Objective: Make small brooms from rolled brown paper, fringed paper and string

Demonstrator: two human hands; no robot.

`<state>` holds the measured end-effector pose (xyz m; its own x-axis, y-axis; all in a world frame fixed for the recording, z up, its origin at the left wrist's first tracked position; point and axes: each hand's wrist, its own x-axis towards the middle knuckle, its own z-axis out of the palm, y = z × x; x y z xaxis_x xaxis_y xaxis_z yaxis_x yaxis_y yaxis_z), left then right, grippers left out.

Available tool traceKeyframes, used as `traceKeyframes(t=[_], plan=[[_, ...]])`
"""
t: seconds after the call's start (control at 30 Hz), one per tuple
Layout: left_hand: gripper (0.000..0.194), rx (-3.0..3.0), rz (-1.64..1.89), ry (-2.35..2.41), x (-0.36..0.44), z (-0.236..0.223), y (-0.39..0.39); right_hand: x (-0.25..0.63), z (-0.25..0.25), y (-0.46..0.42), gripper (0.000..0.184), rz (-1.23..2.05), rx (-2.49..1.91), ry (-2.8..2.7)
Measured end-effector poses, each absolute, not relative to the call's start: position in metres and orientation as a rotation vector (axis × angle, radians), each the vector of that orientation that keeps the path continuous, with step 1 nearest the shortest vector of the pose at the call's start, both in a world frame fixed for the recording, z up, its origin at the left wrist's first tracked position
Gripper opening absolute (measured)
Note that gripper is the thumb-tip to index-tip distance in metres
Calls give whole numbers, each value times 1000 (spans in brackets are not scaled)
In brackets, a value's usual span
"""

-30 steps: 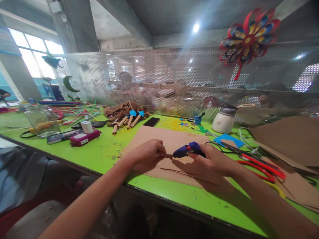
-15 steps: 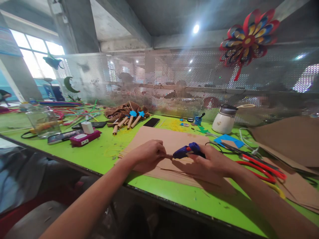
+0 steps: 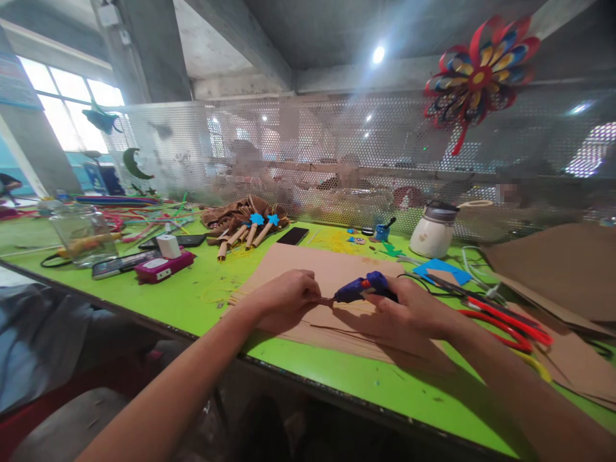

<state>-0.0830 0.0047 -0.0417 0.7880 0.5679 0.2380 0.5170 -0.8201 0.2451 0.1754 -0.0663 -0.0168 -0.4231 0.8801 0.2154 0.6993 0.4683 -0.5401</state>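
Note:
My right hand [image 3: 411, 307] is closed around a blue hot glue gun [image 3: 360, 287], its nozzle pointing left. The nozzle tip is at the end of a thin brown paper strip [image 3: 326, 301], which my left hand [image 3: 291, 295] pinches between its fingers. Whether the tip touches the strip I cannot tell. Both hands are over a stack of brown kraft paper sheets [image 3: 332, 262]. Another narrow brown strip [image 3: 344, 332] lies on the stack, below the glue gun.
On the green table [image 3: 308, 372], scissors with red handles [image 3: 505, 327] lie right, near blue paper [image 3: 443, 271] and a white jug [image 3: 433, 232]. A phone [image 3: 292, 236] and brown paper bundles [image 3: 245, 228] are behind; a magenta power strip [image 3: 165, 266] and glass jar [image 3: 81, 237] stand left.
The glue gun and my right hand have shifted very slightly, the gun tilting a little. My left hand keeps its place with the strip.

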Motion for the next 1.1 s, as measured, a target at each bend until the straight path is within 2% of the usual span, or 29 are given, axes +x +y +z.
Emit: traceKeyframes(t=[1.1], plan=[[24,2801,457,877,-83,-43,5,181,-13,-68,28,496,-1327,-2238]])
